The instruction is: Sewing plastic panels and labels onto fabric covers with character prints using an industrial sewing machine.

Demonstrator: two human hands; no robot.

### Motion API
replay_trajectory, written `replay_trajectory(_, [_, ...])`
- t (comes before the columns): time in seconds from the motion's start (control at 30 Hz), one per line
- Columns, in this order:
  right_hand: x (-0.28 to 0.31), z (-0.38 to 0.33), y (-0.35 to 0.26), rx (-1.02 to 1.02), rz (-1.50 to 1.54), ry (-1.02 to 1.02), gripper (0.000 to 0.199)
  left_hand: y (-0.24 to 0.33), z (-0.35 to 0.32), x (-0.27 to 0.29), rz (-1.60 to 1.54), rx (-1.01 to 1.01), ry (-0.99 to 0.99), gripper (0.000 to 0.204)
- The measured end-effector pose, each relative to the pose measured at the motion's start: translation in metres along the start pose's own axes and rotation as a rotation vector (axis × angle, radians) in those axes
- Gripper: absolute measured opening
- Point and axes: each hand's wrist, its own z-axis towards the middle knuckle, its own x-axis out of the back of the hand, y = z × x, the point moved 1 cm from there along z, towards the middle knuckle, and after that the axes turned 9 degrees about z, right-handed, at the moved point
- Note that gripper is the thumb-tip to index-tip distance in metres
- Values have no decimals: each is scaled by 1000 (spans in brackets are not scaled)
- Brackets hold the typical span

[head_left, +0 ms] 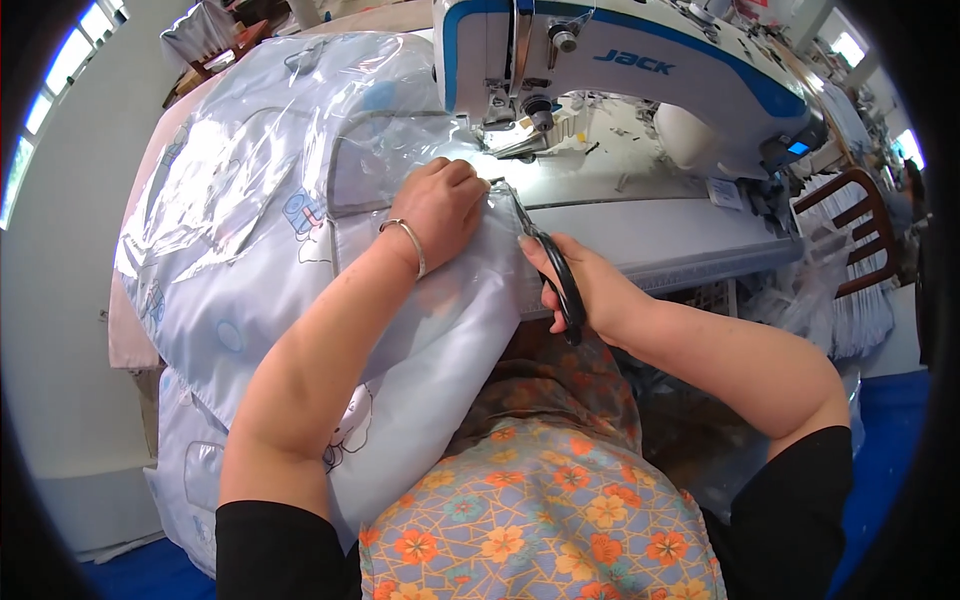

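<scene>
So the left hand (pixel 440 205) is knuckles-up on the right edge of a big pale blue printed fabric (pixel 270 275), just on the near side of the sewing machine (pixel 640 65). Its fingers are curled in by that edge, but the tips are mostly hidden, so I can't tell if they're pinching the cloth or only pressing on it. There's a silvery bracelet (pixel 408 240) on that wrist.

The right hand (pixel 585 280) has its fingers closed around the black handles of some scissors (pixel 566 285). Blades point far and left, close to the fabric's edge and the left fingertips.

The fabric spreads over the left side of the counter (pixel 610 165) and hangs off the near side beside a floral apron (pixel 550 520), with shiny clear plastic film (pixel 215 215) over part of it. Off to the right there's a brown wooden chair (pixel 872 230).
</scene>
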Motion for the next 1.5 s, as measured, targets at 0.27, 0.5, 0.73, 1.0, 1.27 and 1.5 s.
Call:
replay_trajectory(0.27, [74,5,6,361,-420,162,44,-1,-3,-1,-15,26,-20,10])
replay_trajectory(0.5, [146,22,30,699,-883,651,39,-5,-3,-6,5,21,15,12])
replay_trajectory(0.73, [241,-69,186,836,-789,1270,24,52,-2,91,-110,-43,218,37])
replay_trajectory(1.0, [392,-193,305,-316,-465,1415,28,80,-17,107,-121,275,348,38])
replay_trajectory(1.27, [423,-193,318,-161,-431,1299,32,90,-8,107,-114,312,343,38])
replay_trajectory(1.5, [440,-197,261,-12,-148,1279,25,90,-10,112,-122,320,351,39])
